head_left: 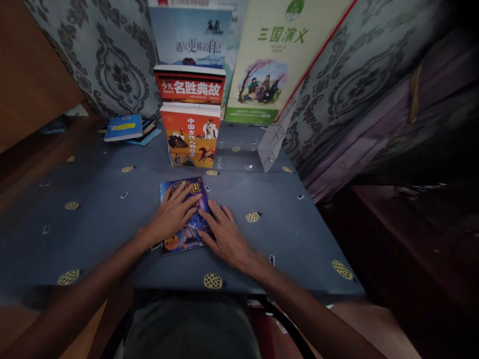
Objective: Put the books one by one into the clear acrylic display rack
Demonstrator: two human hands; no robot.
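A blue and purple book [187, 234] with gold lettering lies closed and flat on the table in front of me. Across the upper part of its cover rests my left hand [174, 209], fingers stretched out and spread, hiding some of the title. My right hand [226, 234] is at the book's right edge, its fingers apart, with the index finger and thumb reaching onto the cover. Neither hand grips the book. Just beyond it stands an orange book [191, 137] in a clear acrylic rack [241, 159].
Behind the orange book stand a red book [190, 87], a light blue book [190, 37] and a large green book [275, 60]. Several books, topped by a blue one [124, 128], lie stacked at the back left. A pineapple-print cloth [284, 239] covers the table.
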